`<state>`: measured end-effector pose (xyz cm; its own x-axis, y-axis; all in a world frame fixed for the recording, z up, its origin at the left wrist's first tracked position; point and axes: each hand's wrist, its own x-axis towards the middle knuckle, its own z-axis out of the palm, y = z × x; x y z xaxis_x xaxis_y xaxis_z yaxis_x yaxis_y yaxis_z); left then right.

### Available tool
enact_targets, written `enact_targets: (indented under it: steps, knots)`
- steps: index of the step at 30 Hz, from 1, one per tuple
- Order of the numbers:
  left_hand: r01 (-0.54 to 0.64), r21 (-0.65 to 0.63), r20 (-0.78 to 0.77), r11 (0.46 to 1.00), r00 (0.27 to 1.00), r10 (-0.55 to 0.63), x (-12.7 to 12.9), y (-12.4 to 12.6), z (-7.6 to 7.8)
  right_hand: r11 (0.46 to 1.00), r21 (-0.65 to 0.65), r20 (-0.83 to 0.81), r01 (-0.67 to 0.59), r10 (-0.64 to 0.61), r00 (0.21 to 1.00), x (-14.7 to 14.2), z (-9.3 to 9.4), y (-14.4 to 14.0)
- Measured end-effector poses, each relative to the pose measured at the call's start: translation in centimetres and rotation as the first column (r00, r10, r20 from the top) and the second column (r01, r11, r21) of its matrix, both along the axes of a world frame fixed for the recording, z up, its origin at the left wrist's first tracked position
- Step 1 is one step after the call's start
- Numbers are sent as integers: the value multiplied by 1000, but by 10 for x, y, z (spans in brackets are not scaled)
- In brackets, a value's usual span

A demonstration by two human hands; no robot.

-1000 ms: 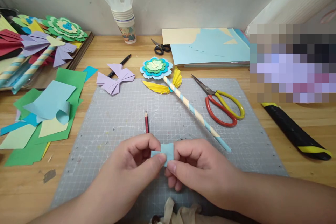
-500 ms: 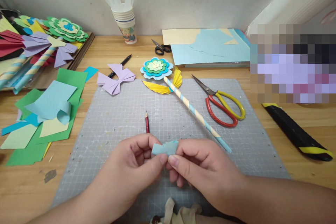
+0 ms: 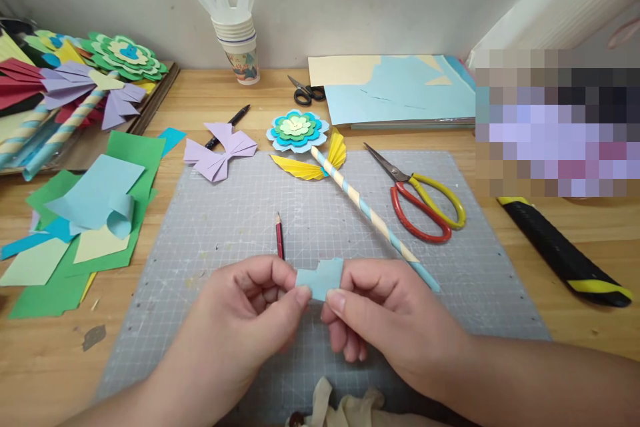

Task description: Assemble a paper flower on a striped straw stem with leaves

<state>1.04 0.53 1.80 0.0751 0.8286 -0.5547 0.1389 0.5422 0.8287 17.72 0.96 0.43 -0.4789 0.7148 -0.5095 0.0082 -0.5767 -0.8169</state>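
Observation:
A small light blue piece of paper (image 3: 323,280) with a stepped upper edge is held above the cutting mat (image 3: 200,320). My left hand (image 3: 250,313) pinches its left end between thumb and forefinger. On its right end, the thumb and fingers of my right hand (image 3: 390,307) are closed. Just beyond my left hand lies a dark red pencil (image 3: 279,237). Farther back rests a layered paper flower (image 3: 297,130) on a blue and cream striped stem (image 3: 367,210), with yellow pleated leaves (image 3: 305,167). Scissors with red and yellow handles (image 3: 423,203) lie to its right.
Paper scraps (image 3: 100,187) and a pile of finished paper flowers (image 3: 127,57) are at left. A purple paper bow (image 3: 223,152) overlaps a black pen (image 3: 235,121). Behind are a paper cup (image 3: 243,60), small scissors (image 3: 304,91) and paper sheets (image 3: 400,97). A black utility knife (image 3: 560,250) lies right.
The blue paper has turned more face-on and shows more of its surface, including the step in its upper edge. My hands have moved slightly apart, both still pinching it.

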Motion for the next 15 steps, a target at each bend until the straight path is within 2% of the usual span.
enact_targets:
  steps: [3,7,9,12,15]
  knots:
    - [-18,44,-32,999,999,20,-6,0,-3,999,-9,12,39,-39,999,0,2,1]
    - [-65,139,93,988,994,53,-11,-3,-5,999,-36,50,35,-33,998,-1,5,2]
    - [-15,144,137,989,991,-5,-9,-5,-4,999,-39,56,-30,33,998,-2,5,0]
    - [131,86,137,988,980,-142,-4,-7,-1,990,-1,61,-143,143,988,-3,3,-4]
    - [163,67,97,984,981,-169,-1,-7,0,981,101,104,-167,157,982,-3,0,-7]
